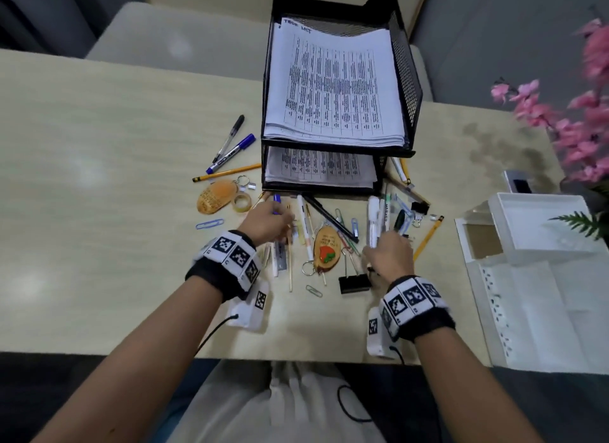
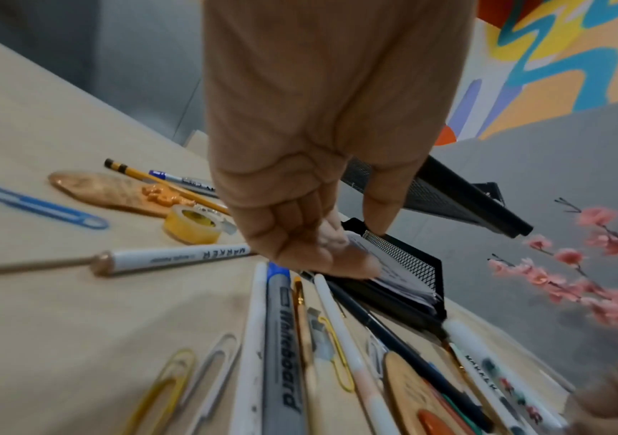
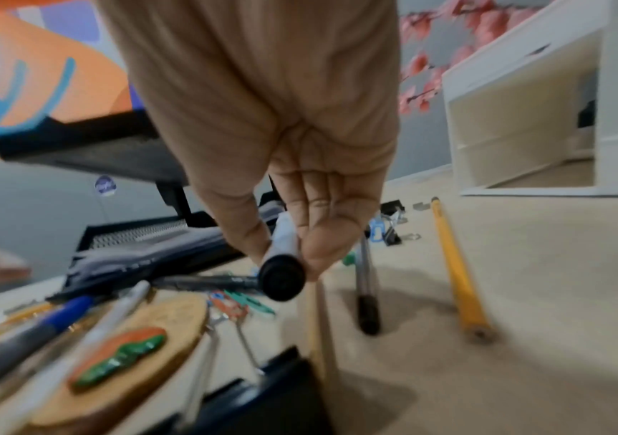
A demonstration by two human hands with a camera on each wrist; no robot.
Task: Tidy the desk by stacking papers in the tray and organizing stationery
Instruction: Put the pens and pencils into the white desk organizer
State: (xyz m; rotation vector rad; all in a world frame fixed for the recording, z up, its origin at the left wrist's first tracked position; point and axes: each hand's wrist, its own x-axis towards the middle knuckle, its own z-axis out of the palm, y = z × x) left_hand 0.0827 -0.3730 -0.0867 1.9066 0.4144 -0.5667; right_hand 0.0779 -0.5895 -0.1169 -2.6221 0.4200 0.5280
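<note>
A black mesh two-tier tray (image 1: 408,80) stands at the desk's far middle, with printed papers (image 1: 336,86) stacked in both tiers. In front of it lies a scatter of pens, markers and clips. My left hand (image 1: 280,218) hovers with curled fingers (image 2: 299,235) over the blue-capped whiteboard marker (image 2: 281,338); whether it grips the marker is unclear. To the right, my right hand (image 1: 382,244) grips a white marker (image 1: 373,218), whose black end cap (image 3: 281,276) points back at the right wrist camera.
A white organiser box (image 1: 540,218) and pink flowers (image 1: 576,119) stand at the right. Two wooden keychains (image 1: 326,244), a black binder clip (image 1: 354,282), a tape roll (image 1: 241,202), pencils (image 1: 428,235) and paper clips (image 1: 209,224) lie around the hands. Two pens (image 1: 230,146) lie left of the tray.
</note>
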